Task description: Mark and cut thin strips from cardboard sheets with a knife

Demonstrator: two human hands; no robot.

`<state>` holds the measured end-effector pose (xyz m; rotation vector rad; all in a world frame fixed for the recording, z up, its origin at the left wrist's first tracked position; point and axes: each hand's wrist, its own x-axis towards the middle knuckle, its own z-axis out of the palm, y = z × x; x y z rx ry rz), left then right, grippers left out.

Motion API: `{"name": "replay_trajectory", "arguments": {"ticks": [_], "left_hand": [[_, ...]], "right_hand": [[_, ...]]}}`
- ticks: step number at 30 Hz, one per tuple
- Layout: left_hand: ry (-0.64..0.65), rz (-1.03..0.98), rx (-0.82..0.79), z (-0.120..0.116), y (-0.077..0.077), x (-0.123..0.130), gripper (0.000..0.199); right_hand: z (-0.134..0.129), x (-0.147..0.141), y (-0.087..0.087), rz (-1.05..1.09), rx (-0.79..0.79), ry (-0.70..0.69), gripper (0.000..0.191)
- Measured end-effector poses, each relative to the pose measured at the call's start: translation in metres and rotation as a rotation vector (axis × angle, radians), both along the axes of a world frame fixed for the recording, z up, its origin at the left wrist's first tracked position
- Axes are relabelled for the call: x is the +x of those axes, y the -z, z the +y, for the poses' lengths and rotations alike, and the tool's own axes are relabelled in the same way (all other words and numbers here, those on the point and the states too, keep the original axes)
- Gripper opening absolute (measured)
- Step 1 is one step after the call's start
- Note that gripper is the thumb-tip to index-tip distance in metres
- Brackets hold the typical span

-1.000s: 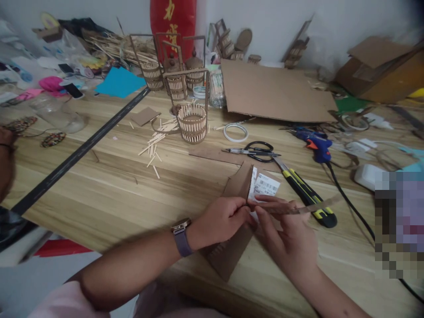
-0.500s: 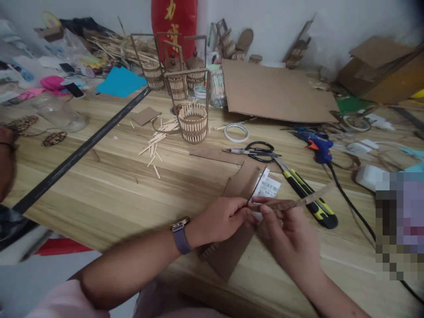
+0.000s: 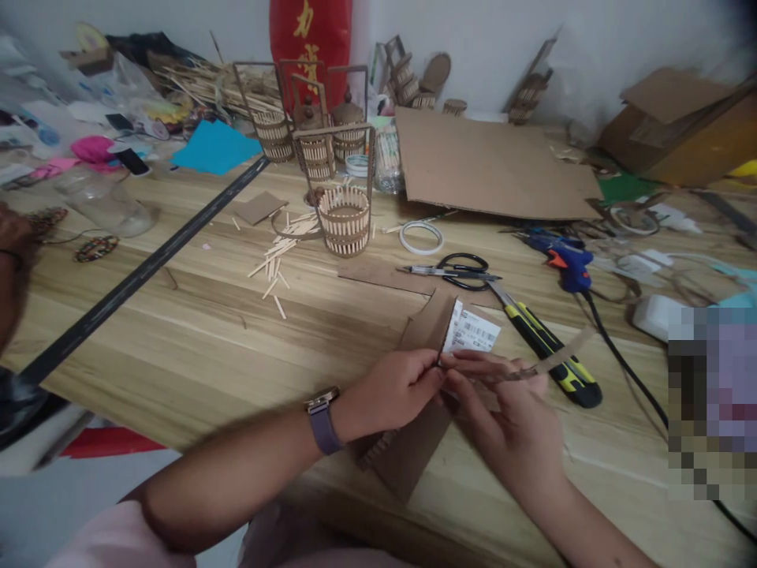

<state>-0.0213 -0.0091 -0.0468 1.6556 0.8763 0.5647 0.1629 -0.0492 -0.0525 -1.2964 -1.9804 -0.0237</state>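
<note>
My left hand (image 3: 405,394), with a watch on its wrist, is closed in a pinch at the near end of a narrow cardboard strip (image 3: 559,356). My right hand (image 3: 514,414) grips the same strip, its fingertips meeting those of the left. The strip's far end sticks out to the right, over a yellow and black utility knife (image 3: 553,355). Under the hands lies a piece of brown cardboard (image 3: 414,454), with a white barcode label (image 3: 479,331) beside its upper part. A small slatted piece (image 3: 378,450) shows partly below my left wrist.
Scissors (image 3: 467,272) and a pen (image 3: 423,270) lie ahead, near a tape roll (image 3: 421,237) and a blue glue gun (image 3: 571,264). A slatted basket (image 3: 344,221) stands by loose sticks (image 3: 277,252). Another person's hand (image 3: 12,229) is at the left edge.
My right fingers have slid left along the strip towards my left hand, and the thumb has dropped below it. The dark edge above my left fingers has shifted left, uncovering more label.
</note>
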Motion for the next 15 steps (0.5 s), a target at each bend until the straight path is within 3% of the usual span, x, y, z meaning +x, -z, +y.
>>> {"name": "replay_trajectory", "arguments": {"ticks": [7,15], "left_hand": [[-0.061,0.013,-0.022,-0.002,-0.002,0.003,0.024],[-0.018,0.006,-0.051,0.000,-0.003,0.001,0.023]], "right_hand": [[-0.003,-0.004,-0.003,-0.016,0.025,-0.004,0.012],[-0.004,0.000,0.007,0.266,-0.212,0.136,0.024]]}}
